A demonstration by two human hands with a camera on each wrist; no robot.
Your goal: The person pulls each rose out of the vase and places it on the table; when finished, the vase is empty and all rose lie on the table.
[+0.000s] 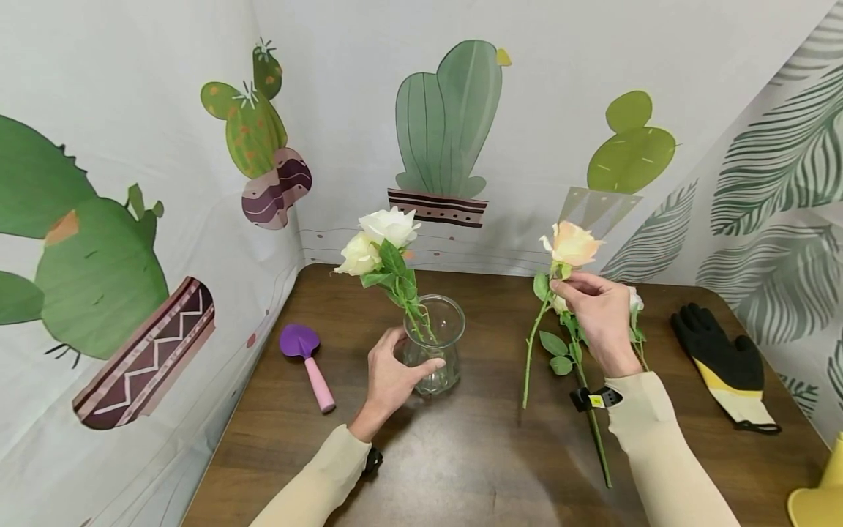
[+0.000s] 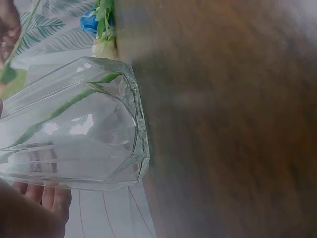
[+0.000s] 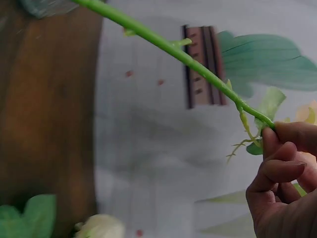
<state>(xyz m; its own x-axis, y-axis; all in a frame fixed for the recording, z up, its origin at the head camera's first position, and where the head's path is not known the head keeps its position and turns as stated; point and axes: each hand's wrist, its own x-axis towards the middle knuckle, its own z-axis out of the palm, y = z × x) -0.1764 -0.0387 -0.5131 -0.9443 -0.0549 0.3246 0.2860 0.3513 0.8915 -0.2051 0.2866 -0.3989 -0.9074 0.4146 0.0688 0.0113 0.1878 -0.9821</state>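
Observation:
My left hand (image 1: 390,373) grips the side of a clear glass vase (image 1: 451,360), thumb across its front. Two artificial roses, a white rose (image 1: 390,225) and a cream rose (image 1: 359,256), lean left out of the vase. In the left wrist view, a green stem (image 2: 64,106) shows through the faceted glass (image 2: 99,163), which stands on the tabletop. My right hand (image 1: 602,311) pinches a peach rose (image 1: 574,245) by the stem just below its bloom. That green stem (image 3: 173,52) hangs down above the table, right of the vase and apart from it.
More flowers lie under my right forearm, including a long stem (image 1: 598,443) and a pale bloom (image 1: 635,300). A blue flower (image 2: 89,22) shows there too. A purple trowel (image 1: 307,359) lies left, a black-and-yellow glove (image 1: 724,366) right. A yellow object (image 1: 817,498) is at the right corner.

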